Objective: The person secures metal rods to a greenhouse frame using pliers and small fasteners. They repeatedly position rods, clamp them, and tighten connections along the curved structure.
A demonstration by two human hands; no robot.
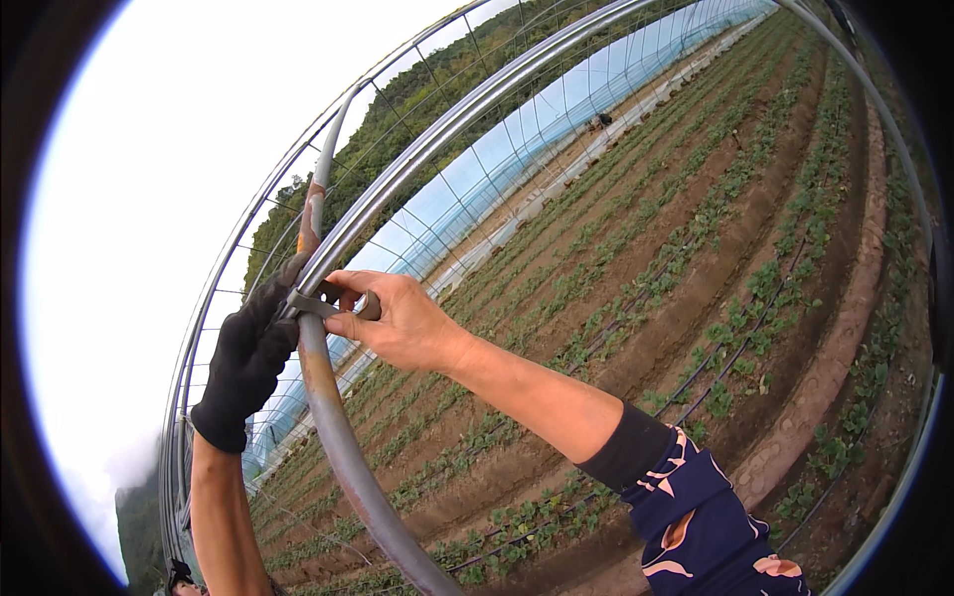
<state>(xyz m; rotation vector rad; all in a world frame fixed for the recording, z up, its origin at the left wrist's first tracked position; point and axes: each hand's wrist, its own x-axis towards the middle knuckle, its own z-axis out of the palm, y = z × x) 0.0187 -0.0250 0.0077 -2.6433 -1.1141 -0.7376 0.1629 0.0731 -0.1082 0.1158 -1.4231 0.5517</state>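
My left hand (244, 356), in a black glove, reaches up and is closed around the end of a shiny metal rail (427, 149) where it meets a grey curved pipe (336, 422). The pipe has rust patches near this joint. A flat metal clamp (316, 305) lies across the pipe just below the rail. My bare right hand (405, 320) comes from the right and pinches the clamp between thumb and fingers. A short round metal piece (370, 306) shows at the thumb. Part of the clamp is hidden behind my fingers.
Wire mesh (467, 189) and more frame tubes run along the rail. Blue plastic sheeting (556, 109) hangs beyond. Below lie soil rows with green plants (696, 258) and black hoses (735, 353). Part of a person in a dark cap (180, 573) shows at the lower left.
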